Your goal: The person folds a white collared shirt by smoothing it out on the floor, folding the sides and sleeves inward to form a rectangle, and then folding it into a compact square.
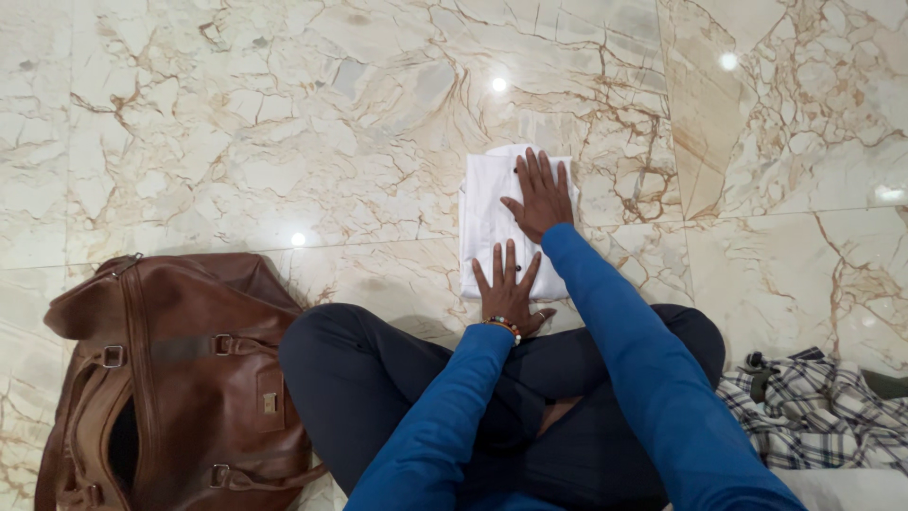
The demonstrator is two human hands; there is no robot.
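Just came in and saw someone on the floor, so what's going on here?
A person in blue sleeves sits cross-legged on the marble floor with both hands pressed flat on a folded white garment in front of them. The left hand rests on its near end, the right hand further up. A brown leather bag, unzipped, sits by their left knee, and a crumpled plaid shirt lies on their right.
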